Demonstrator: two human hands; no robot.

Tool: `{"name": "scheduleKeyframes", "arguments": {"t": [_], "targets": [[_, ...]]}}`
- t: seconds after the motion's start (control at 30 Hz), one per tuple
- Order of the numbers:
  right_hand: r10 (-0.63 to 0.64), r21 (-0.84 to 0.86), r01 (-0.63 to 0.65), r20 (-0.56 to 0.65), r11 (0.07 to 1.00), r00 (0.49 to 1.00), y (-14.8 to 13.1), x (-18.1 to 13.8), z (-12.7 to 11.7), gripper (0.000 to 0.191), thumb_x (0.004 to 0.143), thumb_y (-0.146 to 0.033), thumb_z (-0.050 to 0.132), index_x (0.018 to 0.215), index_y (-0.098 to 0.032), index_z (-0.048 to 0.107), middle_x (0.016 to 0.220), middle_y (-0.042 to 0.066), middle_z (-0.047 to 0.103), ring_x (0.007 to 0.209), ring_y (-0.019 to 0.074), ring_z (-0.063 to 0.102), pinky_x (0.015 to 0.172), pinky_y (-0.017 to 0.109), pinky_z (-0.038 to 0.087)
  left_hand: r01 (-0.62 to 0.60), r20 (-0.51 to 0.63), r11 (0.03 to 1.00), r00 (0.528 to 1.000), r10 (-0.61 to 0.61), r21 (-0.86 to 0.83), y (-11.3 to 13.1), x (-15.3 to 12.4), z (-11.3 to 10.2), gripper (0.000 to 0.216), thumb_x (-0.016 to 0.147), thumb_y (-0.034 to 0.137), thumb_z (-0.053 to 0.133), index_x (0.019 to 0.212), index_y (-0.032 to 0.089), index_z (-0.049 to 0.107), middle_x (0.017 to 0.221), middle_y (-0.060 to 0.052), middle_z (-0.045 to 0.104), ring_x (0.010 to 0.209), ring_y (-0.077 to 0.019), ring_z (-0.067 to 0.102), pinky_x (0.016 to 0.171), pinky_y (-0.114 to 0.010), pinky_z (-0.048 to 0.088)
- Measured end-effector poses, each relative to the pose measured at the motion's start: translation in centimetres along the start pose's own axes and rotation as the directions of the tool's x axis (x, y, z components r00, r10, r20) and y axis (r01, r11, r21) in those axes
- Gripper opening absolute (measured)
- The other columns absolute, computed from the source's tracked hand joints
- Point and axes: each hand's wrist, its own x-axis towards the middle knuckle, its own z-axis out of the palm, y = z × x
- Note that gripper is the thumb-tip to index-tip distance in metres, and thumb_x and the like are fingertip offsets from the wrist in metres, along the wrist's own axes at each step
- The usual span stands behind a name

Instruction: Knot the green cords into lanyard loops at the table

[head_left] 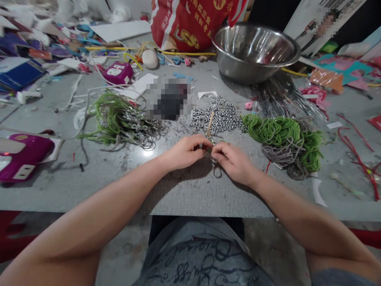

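My left hand (186, 151) and my right hand (232, 161) meet at the middle of the grey table (178, 190), both with fingers pinched together. Between them they hold a thin green and grey cord loop (216, 171) that hangs down onto the table, and a small wooden stick (210, 121) points up from the pinch. Right behind my hands lies a heap of small silver metal rings (218, 115). A pile of loose green and grey cords (285, 141) sits to the right. A pile of cords fitted with metal rings (125, 121) sits to the left.
A large steel bowl (256, 49) stands at the back right, beside a red printed bag (190, 22). A magenta device (22, 155) lies at the left edge, a small pink box (118, 72) behind. Paper scraps, red strings (360, 159) and clutter ring the table.
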Motion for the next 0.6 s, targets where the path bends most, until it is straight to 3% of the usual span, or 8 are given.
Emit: {"name": "scheduleKeyframes", "arguments": {"t": [0.07, 0.17, 0.6], "targets": [[0.108, 0.174, -0.092, -0.084, 0.98, 0.991, 0.5, 0.0, -0.3, 0.012, 0.088, -0.027, 0.041, 0.08, -0.021, 0.048, 0.069, 0.0, 0.054, 0.063, 0.0133, 0.048, 0.059, 0.027, 0.037, -0.014, -0.018, 1.0, 1.0, 0.015, 0.018, -0.1, 0.1, 0.1, 0.018, 0.073, 0.009, 0.049, 0.083, 0.015, 0.063, 0.079, -0.001, 0.06, 0.075, -0.01, 0.057, 0.071, -0.024, 0.046], [0.186, 0.293, -0.142, -0.128, 0.946, 0.974, 0.9, 0.2, -0.3, 0.012, 0.086, -0.031, 0.043, 0.08, -0.021, 0.047, 0.067, -0.002, 0.051, 0.06, 0.0119, 0.046, 0.055, 0.026, 0.036, -0.03, -0.056, 0.999, 0.998, 0.033, 0.044, -0.2, 0.2, 0.4, 0.011, 0.076, 0.016, 0.055, 0.082, 0.016, 0.065, 0.08, -0.001, 0.062, 0.076, -0.0105, 0.058, 0.073, -0.025, 0.047], [0.242, 0.35, -0.175, -0.155, 0.92, 0.958, 1.1, 0.2, -0.1, 0.015, 0.085, -0.035, 0.045, 0.081, -0.021, 0.046, 0.064, -0.003, 0.048, 0.058, 0.0114, 0.045, 0.054, 0.026, 0.037, -0.028, -0.14, 0.997, 0.989, 0.037, 0.068, -0.1, 0.3, 1.2, 0.005, 0.074, 0.021, 0.065, 0.073, 0.017, 0.068, 0.072, 0.001, 0.063, 0.069, -0.0089, 0.059, 0.067, -0.022, 0.046]]}}
